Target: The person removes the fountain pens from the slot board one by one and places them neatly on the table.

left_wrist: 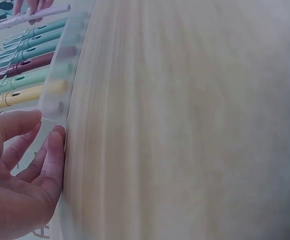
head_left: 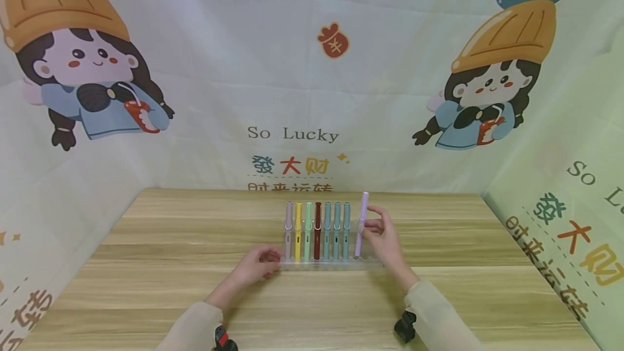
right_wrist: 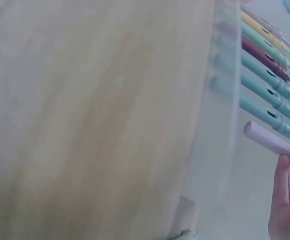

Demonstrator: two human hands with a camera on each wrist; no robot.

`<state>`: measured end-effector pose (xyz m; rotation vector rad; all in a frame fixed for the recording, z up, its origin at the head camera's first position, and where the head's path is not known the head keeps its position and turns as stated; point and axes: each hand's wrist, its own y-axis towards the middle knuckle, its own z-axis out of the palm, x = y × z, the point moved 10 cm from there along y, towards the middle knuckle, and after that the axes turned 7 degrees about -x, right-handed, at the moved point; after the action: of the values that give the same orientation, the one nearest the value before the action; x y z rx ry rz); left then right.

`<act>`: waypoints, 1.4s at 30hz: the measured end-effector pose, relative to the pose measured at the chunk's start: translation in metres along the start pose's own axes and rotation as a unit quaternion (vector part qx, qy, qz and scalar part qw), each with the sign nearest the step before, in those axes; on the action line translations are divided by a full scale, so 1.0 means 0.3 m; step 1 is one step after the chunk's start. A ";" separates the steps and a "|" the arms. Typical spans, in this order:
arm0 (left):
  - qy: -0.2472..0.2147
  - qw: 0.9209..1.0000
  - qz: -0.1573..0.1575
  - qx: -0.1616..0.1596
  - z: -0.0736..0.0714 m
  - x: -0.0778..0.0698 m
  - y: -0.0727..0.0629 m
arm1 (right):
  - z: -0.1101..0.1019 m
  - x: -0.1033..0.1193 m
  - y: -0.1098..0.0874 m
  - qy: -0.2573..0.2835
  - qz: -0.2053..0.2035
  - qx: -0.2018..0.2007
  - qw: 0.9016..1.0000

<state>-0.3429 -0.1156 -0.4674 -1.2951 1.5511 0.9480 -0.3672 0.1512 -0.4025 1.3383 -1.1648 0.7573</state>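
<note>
A clear pen stand (head_left: 331,266) holds a row of capped, clipped pens: mauve (head_left: 288,232), yellow (head_left: 298,234), mint green (head_left: 308,232), dark red (head_left: 318,232) and three teal ones (head_left: 337,232). My right hand (head_left: 385,240) pinches a lilac pen (head_left: 363,215), slightly tilted, over the stand's right part. Its lower end (right_wrist: 254,129) lies beside the nearest teal pen in the right wrist view. My left hand (head_left: 255,265) is at the stand's left end, fingers loosely bent; the left wrist view shows the fingertips (left_wrist: 56,137) against its corner.
The stand stands on a wood-grain table (head_left: 195,232). A printed cloth (head_left: 292,85) hangs behind and along both sides. To the right of the teal pens the stand's scalloped ledge (head_left: 372,259) continues without pens.
</note>
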 end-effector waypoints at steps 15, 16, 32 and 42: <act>0.001 1.000 0.007 0.003 0.002 0.002 0.003 | -0.128 0.008 0.018 -0.012 -0.006 -0.032 0.999; 0.001 1.000 0.007 0.003 0.002 0.002 0.003 | -0.138 0.003 0.018 -0.014 -0.005 -0.035 0.999; 0.001 1.000 0.005 0.001 0.001 0.006 0.004 | -0.253 -0.060 0.005 -0.064 0.054 -0.010 0.996; 0.004 1.000 0.010 0.001 0.001 0.002 0.004 | -0.276 -0.105 -0.011 -0.070 0.058 0.058 0.994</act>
<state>-0.3439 -0.1152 -0.4680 -1.2849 1.5751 0.9540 -0.3572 0.2373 -0.4212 1.4490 -1.3361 0.8351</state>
